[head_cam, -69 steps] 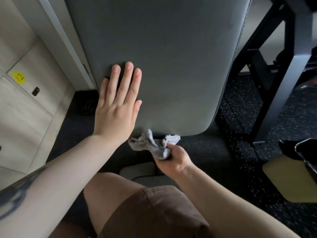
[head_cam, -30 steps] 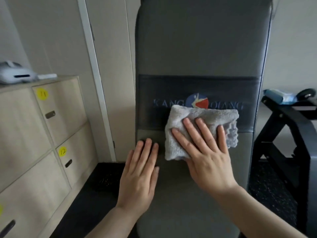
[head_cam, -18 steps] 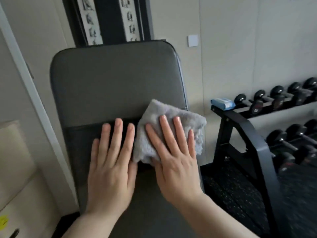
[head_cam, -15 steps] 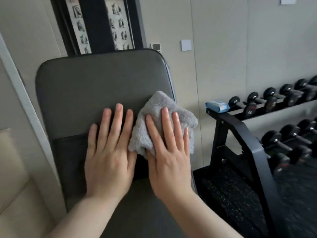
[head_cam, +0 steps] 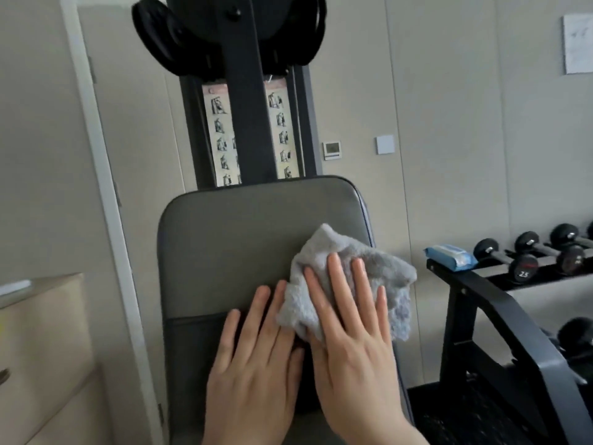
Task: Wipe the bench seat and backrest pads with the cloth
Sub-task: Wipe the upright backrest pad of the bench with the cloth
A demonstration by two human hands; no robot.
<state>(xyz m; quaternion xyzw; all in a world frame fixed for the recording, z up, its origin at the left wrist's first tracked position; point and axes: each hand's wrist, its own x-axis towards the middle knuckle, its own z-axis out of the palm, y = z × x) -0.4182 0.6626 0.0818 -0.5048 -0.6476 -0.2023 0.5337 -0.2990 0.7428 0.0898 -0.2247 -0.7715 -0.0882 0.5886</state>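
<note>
Flat, both hands press the backrest (head_cam: pixel 224 245): right hand (head_cam: pixel 349 348) pins the cloth (head_cam: pixel 378 264) near its right edge, left hand (head_cam: pixel 256 367) bare beside it

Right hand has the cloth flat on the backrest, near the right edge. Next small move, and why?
Probably slide the right hand and cloth up and left across the backrest pad. The cloth sits low on the right edge, partly hanging past it, while the upper strip and the left side lie bare above both hands. The left hand lies flat beside it on the pad and looks fine staying put.
</note>
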